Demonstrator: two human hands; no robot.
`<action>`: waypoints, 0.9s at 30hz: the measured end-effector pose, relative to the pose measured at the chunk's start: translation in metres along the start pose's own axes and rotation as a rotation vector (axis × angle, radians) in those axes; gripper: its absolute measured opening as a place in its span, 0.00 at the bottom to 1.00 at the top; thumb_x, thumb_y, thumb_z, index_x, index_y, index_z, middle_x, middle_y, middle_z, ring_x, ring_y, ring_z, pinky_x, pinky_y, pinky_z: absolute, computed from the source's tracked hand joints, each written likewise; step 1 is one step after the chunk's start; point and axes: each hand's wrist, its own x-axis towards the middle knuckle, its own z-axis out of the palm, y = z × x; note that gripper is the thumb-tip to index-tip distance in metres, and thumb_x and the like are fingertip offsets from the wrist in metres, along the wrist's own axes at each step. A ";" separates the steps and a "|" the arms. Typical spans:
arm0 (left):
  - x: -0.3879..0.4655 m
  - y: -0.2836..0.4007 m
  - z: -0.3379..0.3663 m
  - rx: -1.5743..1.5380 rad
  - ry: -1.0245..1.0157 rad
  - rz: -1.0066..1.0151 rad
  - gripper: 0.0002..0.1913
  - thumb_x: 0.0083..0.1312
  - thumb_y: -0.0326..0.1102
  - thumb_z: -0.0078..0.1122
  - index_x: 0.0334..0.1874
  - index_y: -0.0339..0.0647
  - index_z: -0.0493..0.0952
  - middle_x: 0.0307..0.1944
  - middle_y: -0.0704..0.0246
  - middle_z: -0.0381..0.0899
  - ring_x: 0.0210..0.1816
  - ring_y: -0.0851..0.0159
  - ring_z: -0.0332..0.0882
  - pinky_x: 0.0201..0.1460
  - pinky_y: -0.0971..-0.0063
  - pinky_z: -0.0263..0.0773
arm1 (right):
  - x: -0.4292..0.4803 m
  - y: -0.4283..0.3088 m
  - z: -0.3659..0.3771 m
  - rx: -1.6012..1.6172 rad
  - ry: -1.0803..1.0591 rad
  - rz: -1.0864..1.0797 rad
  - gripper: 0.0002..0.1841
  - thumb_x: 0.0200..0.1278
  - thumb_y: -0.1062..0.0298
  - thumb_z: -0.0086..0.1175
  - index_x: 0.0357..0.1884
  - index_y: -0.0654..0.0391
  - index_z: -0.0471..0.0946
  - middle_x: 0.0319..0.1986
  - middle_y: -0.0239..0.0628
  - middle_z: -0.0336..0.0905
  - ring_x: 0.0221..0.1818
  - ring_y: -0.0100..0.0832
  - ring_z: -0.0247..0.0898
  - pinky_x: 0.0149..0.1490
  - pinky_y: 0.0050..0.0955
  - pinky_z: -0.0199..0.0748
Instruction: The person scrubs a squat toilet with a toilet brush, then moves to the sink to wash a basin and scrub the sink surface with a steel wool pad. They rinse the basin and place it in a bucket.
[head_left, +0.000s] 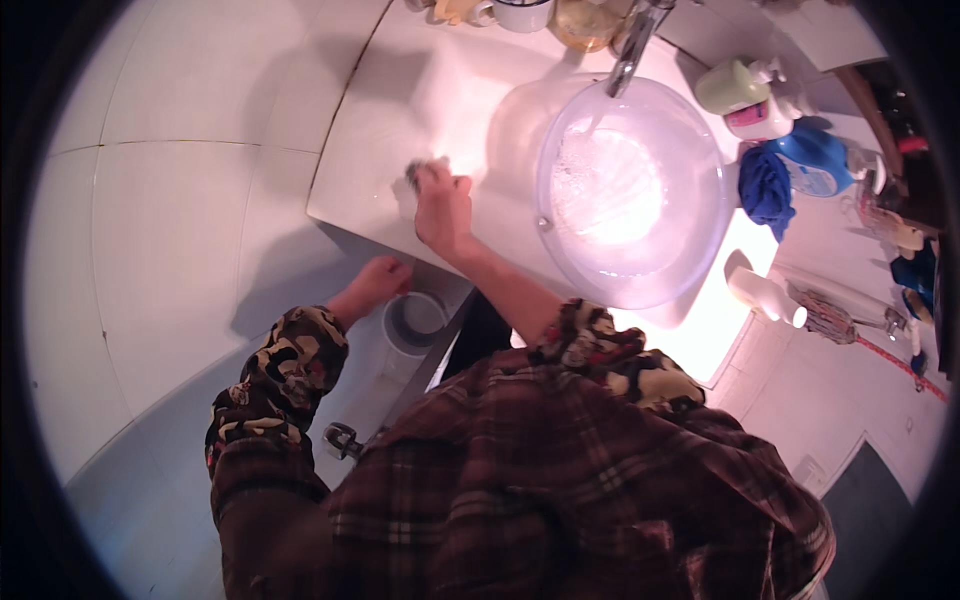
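My right hand (444, 206) presses a small dark grey scrubber (414, 174), perhaps steel wool, against the white counter (367, 196) left of the basin. Blur hides the scrubber's exact form. Lower left, beyond the counter's front edge, my left hand (381, 277) has its fingers curled, with nothing visible in them. Below it is a grey round bucket (415, 324). To the right of my right hand, a clear plastic basin (546, 247) holds water with bubbles along one side. Over its far rim reaches a metal tap (634, 52).
An enamel mug (523, 15) and a jar (585, 26) line the back. Pump bottles (733, 88), a blue bottle (814, 161) and a blue cloth (765, 187) crowd the right side. A white bottle (761, 294) projects past the right edge. Tiled wall (172, 195) bounds the left.
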 end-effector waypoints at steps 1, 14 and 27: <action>-0.001 -0.006 -0.014 -0.131 0.083 0.011 0.14 0.65 0.43 0.48 0.36 0.38 0.76 0.31 0.68 0.79 0.33 0.68 0.77 0.38 0.75 0.71 | 0.001 0.010 0.022 -0.140 -0.161 -0.053 0.14 0.51 0.77 0.47 0.40 0.53 0.78 0.47 0.35 0.72 0.44 0.45 0.65 0.45 0.40 0.68; 0.024 -0.035 -0.083 -0.796 0.117 -0.021 0.20 0.70 0.48 0.41 0.43 0.36 0.74 0.36 0.66 0.79 0.38 0.67 0.76 0.42 0.74 0.71 | 0.047 0.100 0.088 0.341 0.051 -0.435 0.08 0.39 0.80 0.54 0.25 0.57 0.80 0.29 0.44 0.79 0.35 0.40 0.76 0.43 0.32 0.74; 0.025 -0.036 -0.076 -0.687 0.232 0.016 0.18 0.69 0.46 0.44 0.41 0.36 0.75 0.35 0.67 0.79 0.36 0.70 0.76 0.40 0.77 0.71 | 0.067 0.041 0.119 -0.036 0.254 0.305 0.22 0.52 0.69 0.54 0.50 0.64 0.67 0.48 0.57 0.67 0.46 0.55 0.65 0.52 0.45 0.64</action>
